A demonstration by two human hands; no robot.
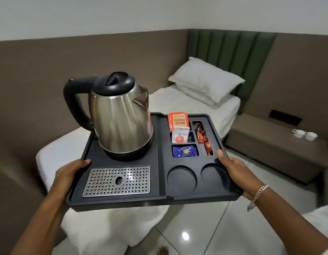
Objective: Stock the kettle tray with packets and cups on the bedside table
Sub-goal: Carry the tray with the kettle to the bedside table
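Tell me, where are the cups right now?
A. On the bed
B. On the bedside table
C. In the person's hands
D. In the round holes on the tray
B: the two white cups sit on the bedside table, while the tray has both round slots empty.

Bedside table (266, 137): two white cups (304, 134) side by side on top, poss. touching. Bed (187, 103): two stacked pillows (205, 80).

One tray (160, 137) and one kettle (121, 116) are seen. Four kinds of packets (178, 121) are counted in its compartments. Two cups (305, 134) are seen on the bedside table (270, 144), and two pillows (205, 80).
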